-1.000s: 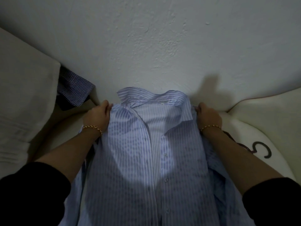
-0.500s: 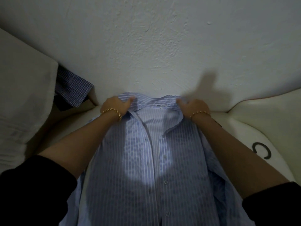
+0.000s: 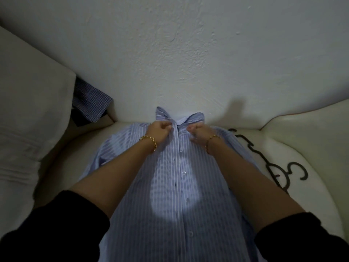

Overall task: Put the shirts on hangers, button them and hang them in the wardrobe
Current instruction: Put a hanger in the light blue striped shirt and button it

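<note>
Shirt, checked (image 3: 90, 103): bunched up-left of the striped shirt (image 3: 175, 195), against the wall, probably awaiting its turn. Striped shirt lies front-up on the pale seat (image 3: 81, 148), collar away from the person, so the placket faces the fingers. Left hand (image 3: 160, 129) pinches one front edge just under the collar. Right hand (image 3: 198, 132) pinches the opposite edge, both curled tight on cloth, likely for the top button. Black hangers (image 3: 268, 164) lie just right of the shirt, within reach. Hanger inside shirt: cannot tell.
</note>
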